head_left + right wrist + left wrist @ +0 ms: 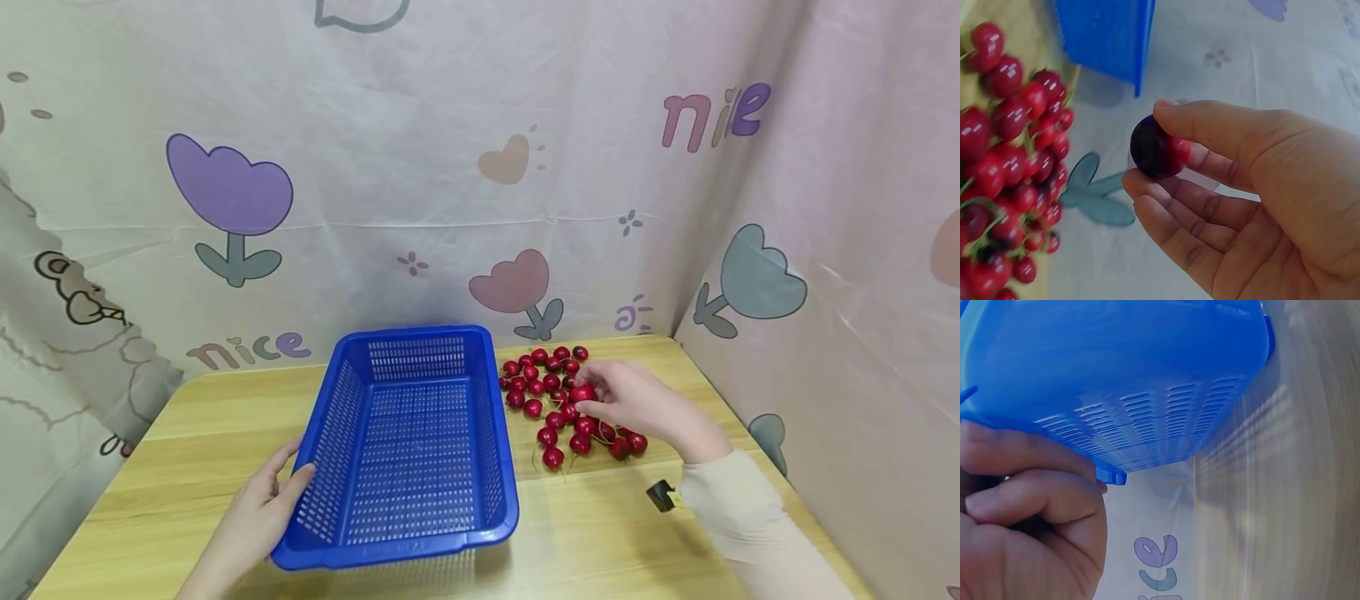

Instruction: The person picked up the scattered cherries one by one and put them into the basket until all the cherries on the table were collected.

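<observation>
A blue plastic basket (411, 454) with slotted walls stands left of centre on the table, nothing inside it. My left hand (258, 508) grips its left rim near the front corner; in the left wrist view the curled fingers (1035, 494) show under the rim. Between thumb and fingers, my right hand (637, 406) pinches one cherry (1159, 147), dark on one side and red on the other. That hand is just above the right part of a spread of red cherries (552, 458), several with green stems, to the right of the basket.
A small black object with a yellow strip (662, 496) lies on the wooden table (592, 533) near the right sleeve. Behind the table and along its right side hangs a pale curtain (390, 167) printed with flowers and words.
</observation>
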`<state>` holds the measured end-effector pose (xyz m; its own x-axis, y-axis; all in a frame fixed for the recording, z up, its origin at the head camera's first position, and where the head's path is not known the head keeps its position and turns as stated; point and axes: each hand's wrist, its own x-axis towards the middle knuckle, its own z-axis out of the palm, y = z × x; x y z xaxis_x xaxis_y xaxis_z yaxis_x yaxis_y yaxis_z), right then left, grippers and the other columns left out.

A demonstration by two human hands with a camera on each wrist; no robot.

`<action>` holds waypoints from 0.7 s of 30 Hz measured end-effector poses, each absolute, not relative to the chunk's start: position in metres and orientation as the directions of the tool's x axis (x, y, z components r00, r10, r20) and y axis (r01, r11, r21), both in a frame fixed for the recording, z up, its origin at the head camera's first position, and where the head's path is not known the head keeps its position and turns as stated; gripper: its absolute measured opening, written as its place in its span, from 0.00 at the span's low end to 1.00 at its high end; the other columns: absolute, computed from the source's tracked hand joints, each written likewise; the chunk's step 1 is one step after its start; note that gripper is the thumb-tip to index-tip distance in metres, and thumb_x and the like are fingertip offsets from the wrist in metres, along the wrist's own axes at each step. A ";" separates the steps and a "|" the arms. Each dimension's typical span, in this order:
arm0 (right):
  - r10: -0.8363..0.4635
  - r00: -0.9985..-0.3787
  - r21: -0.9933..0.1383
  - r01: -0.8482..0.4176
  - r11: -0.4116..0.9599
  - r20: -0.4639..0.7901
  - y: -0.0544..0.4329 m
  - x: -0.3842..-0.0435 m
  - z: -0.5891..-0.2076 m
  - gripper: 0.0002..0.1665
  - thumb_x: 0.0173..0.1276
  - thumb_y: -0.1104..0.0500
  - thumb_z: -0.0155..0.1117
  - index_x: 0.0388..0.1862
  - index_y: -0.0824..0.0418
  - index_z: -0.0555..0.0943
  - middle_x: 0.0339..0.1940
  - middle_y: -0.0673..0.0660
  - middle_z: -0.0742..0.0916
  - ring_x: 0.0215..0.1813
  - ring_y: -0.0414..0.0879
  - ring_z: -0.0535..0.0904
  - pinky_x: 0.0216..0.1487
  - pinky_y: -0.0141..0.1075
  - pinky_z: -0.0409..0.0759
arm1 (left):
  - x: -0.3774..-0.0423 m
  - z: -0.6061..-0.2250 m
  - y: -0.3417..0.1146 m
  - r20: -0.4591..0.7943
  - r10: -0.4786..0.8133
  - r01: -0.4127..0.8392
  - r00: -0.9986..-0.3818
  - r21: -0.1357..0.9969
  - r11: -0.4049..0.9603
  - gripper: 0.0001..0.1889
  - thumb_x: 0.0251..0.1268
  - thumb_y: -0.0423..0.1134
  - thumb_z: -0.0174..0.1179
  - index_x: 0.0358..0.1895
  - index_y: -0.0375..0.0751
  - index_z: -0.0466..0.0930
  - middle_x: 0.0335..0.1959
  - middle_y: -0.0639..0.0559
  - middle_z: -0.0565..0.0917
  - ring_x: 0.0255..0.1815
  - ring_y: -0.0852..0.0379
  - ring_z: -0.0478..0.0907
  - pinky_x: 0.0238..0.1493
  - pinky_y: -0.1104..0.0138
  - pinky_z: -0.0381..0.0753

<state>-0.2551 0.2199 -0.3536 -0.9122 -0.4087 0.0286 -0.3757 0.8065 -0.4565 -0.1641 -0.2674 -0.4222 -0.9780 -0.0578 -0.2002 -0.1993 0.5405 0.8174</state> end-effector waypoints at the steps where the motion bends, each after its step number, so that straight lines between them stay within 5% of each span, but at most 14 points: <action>1: -0.423 -0.906 -0.451 -0.390 0.803 0.030 0.215 -0.257 -0.351 0.14 0.73 0.57 0.76 0.53 0.59 0.84 0.32 0.49 0.83 0.32 0.42 0.75 0.33 0.31 0.78 | -0.164 -0.422 -0.267 -0.202 -0.057 -0.201 -0.978 0.818 0.539 0.35 0.91 0.50 0.46 0.87 0.38 0.48 0.36 0.43 0.89 0.31 0.49 0.91 0.29 0.59 0.92; 13: -0.688 -0.723 -0.332 -0.664 0.670 0.059 0.135 -0.285 -0.336 0.11 0.73 0.58 0.76 0.50 0.59 0.86 0.34 0.47 0.87 0.29 0.37 0.77 0.36 0.29 0.81 | -0.163 -0.422 -0.267 -0.205 -0.065 -0.207 -0.977 0.816 0.540 0.35 0.90 0.55 0.46 0.87 0.43 0.49 0.41 0.39 0.88 0.34 0.51 0.90 0.31 0.59 0.92; 21: -0.750 -0.655 -0.254 -0.712 0.654 -0.095 0.086 -0.299 -0.334 0.12 0.74 0.54 0.76 0.49 0.58 0.83 0.37 0.50 0.87 0.37 0.41 0.80 0.38 0.29 0.83 | -0.162 -0.423 -0.267 -0.201 -0.064 -0.204 -0.978 0.823 0.531 0.36 0.90 0.55 0.46 0.87 0.43 0.49 0.43 0.39 0.87 0.36 0.50 0.91 0.33 0.59 0.93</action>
<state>-0.2987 0.0856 -0.3345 -0.6547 -0.7499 -0.0947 -0.7124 0.6541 -0.2543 -0.1619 -0.2669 -0.4235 -0.9775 -0.0644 -0.2007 -0.2039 0.5307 0.8227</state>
